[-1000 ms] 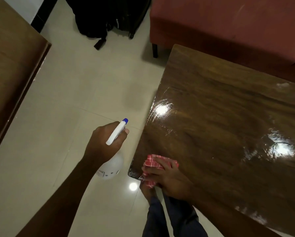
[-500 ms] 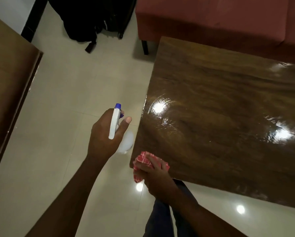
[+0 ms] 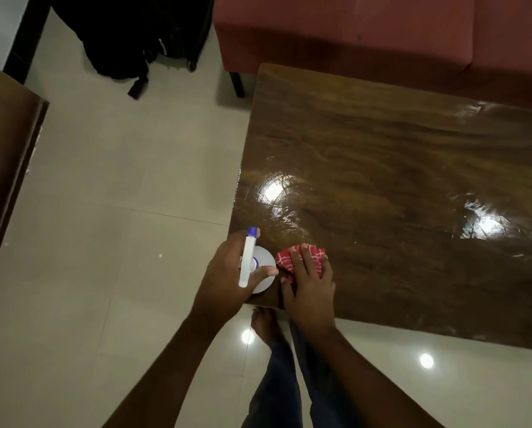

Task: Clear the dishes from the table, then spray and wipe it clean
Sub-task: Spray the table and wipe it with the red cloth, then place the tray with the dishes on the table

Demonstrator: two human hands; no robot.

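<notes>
Far out to the left of both hands, the edge of another brown wooden surface (image 3: pixel 8 156) runs along the frame, and pale floor tiles (image 3: pixel 110 242) fill the gap between it and the arms. The left forearm rises from the bottom of the view on a slant to the right, and the left hand (image 3: pixel 227 273) is wrapped around the neck of a white spray bottle (image 3: pixel 260 273), seen almost from straight above. The thumb lies across the bottle's round shoulder, and the blue-tipped nozzle points away from the body, past the knuckles. The bottle sits at the near left corner of the glossy wooden table (image 3: pixel 397 186); whether it rests on the top or is held just over it cannot be told. Just to the right of that hand, nearly touching the bottle, the right hand (image 3: pixel 311 282) lies palm down with fingers spread flat, pressing a folded red-and-white checked cloth (image 3: pixel 289 261) onto the tabletop. Its forearm comes up from the lower right. Beyond the fingertips the tabletop shines wet under two light reflections. Past the table's far edge stands a red sofa (image 3: pixel 366 29), and to its left a black bag (image 3: pixel 135 38) sits on the floor.
</notes>
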